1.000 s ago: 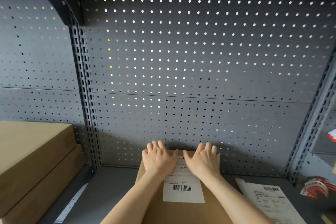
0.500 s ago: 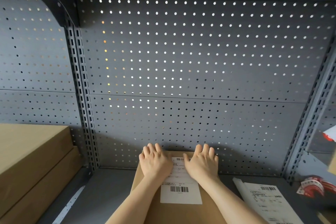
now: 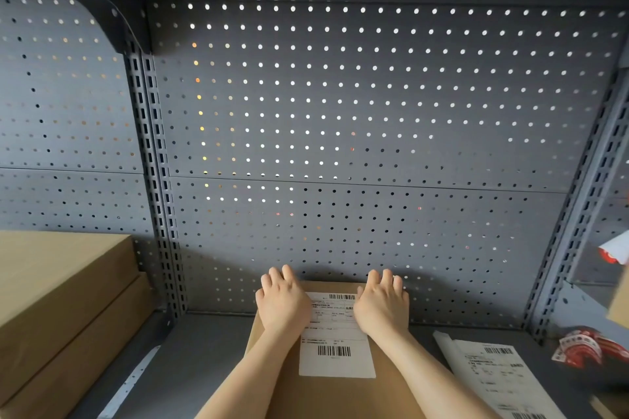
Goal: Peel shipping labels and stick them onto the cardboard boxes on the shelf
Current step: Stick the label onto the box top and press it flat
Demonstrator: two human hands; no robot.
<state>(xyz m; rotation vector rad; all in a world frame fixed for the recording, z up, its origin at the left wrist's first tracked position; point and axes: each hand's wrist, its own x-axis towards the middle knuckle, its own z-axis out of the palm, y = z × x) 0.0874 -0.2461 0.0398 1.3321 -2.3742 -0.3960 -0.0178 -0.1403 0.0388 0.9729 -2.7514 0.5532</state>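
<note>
A brown cardboard box (image 3: 340, 395) lies flat on the grey shelf, its far edge near the pegboard. A white shipping label (image 3: 335, 345) with barcodes is stuck on its top. My left hand (image 3: 280, 303) rests palm down on the box at the label's upper left corner. My right hand (image 3: 383, 304) presses flat over the label's upper right corner. Both hands have fingers extended toward the box's far edge and hold nothing. To the right on the shelf lies a sheet of more labels (image 3: 493, 374).
Two stacked cardboard boxes (image 3: 58, 303) fill the bay at the left, behind a slotted upright (image 3: 160, 214). A roll of red and white tape (image 3: 582, 347) lies at the right. The grey pegboard (image 3: 340, 133) closes the back.
My hands have slid apart along the top of the label, uncovering its middle and the upper barcode. The box and label have not moved.
</note>
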